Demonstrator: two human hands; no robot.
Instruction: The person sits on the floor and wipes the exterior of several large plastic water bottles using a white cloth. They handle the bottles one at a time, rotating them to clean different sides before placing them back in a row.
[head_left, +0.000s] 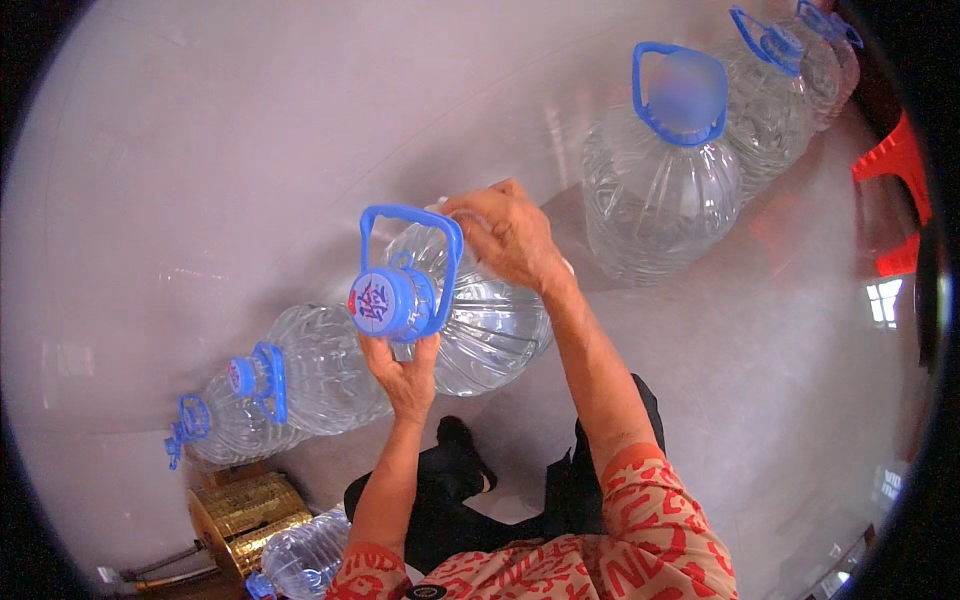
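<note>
Large clear water jug [470, 315] with blue cap [385, 303] is lifted, tilted, above the pale floor [200, 180] between two jug rows; left hand [405, 375] cups its neck, right hand [510, 235] grips its shoulder; advise keeping both grips firm and its weight close

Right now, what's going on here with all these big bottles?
A person holds a large clear plastic water jug with a blue cap and blue carry handle, tilted toward the camera. The left hand grips it under the neck, while the right hand rests on its shoulder. More clear blue-capped jugs stand in a row along the pale wall, and a gold-coloured metal object sits at lower left.
</note>
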